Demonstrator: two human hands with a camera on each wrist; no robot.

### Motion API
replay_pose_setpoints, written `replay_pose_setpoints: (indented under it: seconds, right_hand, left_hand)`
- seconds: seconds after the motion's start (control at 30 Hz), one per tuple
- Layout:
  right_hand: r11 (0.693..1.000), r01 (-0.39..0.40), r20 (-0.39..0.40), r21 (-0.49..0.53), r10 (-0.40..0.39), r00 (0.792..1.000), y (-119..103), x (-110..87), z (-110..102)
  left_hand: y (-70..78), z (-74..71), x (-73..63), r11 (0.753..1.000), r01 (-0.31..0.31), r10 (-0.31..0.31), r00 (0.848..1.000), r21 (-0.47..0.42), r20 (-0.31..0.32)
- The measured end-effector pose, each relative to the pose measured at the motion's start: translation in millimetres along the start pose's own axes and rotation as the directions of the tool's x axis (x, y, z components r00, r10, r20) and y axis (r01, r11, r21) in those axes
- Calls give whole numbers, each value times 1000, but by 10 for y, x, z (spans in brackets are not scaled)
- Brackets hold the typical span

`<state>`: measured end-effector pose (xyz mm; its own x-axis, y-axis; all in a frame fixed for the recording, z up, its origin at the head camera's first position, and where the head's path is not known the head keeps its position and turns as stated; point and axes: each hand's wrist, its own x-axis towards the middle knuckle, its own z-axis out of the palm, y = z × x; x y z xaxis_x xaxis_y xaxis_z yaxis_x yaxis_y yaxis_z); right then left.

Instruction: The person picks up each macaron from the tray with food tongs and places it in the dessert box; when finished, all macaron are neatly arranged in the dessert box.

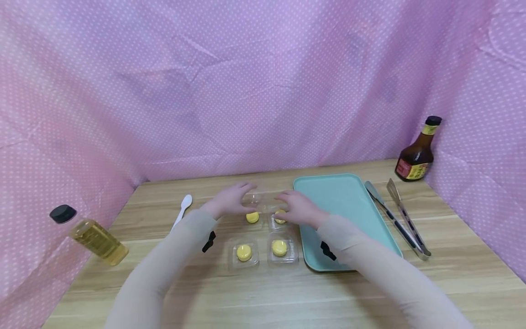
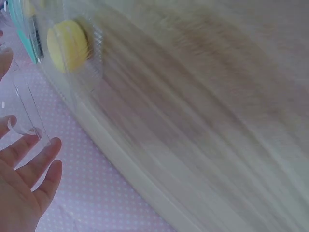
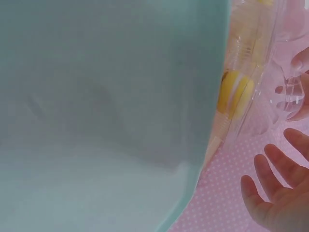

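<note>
In the head view my left hand [image 1: 230, 200] reaches over the far left of several small clear plastic boxes, with the thumb and fingers around the edge of a clear plastic lid [image 2: 24, 104]. A yellow macaron [image 1: 252, 217] sits below it. Nearby, my right hand [image 1: 302, 209] has its fingers spread and bent loosely beside another macaron [image 1: 280, 216] in its box; the right wrist view shows nothing in them. Closer to me, one macaron [image 1: 244, 252] and a second macaron [image 1: 279, 248] rest in their own clear boxes.
A pale green tray [image 1: 341, 201] lies under my right forearm. Right of it are a spreader knife [image 1: 380, 201] and metal tongs [image 1: 404, 212], with a brown sauce bottle [image 1: 417, 157] behind. On the left are a white spoon [image 1: 185, 204] and an oil bottle [image 1: 98, 240].
</note>
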<state>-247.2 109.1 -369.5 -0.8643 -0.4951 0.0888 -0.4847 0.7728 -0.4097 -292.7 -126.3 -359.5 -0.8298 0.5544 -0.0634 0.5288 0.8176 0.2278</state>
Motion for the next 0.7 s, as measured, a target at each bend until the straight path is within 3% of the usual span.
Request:
replay_pose_setpoints:
  seconds: [0.17,0.4,0.7]
  right_hand:
    - [999,23,9,-43,-23,1000,-67,65,27]
    - [998,7,49,-60,-5,999,-144,151,49]
    - [997,47,59,-64,-43,997,-182,209,138]
  left_hand:
    - [-12,50,-91,999,10,-9,1000,37,-21]
    - [-17,88,-191,1000,14,-14,1000,9,-7]
    - [-49,155,-274,998,-44,44,999,38,-21]
